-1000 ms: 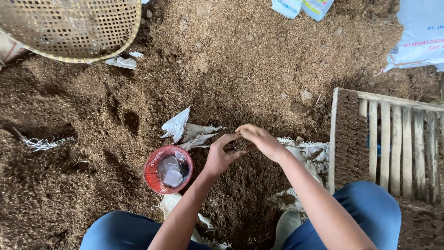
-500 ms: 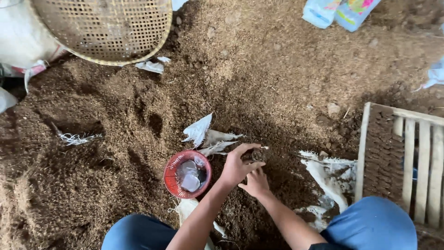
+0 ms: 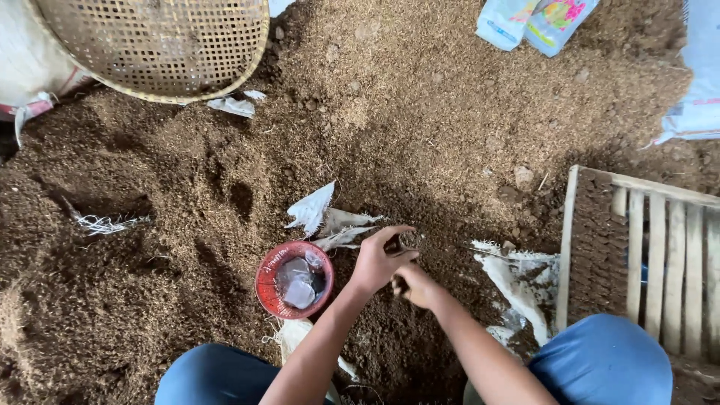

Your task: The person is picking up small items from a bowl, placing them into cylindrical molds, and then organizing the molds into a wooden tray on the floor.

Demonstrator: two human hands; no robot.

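Resting on brown soil, red bowl (image 3: 295, 280) with clear plastic inside | left hand (image 3: 377, 260) just right of it, fingers curled around a small dark object (image 3: 405, 241) | right hand (image 3: 417, 287) clenched, touching left | wooden slatted crate (image 3: 645, 255) far right

The bowl (image 3: 295, 279) lies left of both hands (image 3: 397, 270), crate (image 3: 645, 255) to their right.

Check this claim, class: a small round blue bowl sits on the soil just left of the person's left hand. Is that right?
Not quite. In the head view the small round bowl is red, not blue. It does sit on the soil just left of the left hand.
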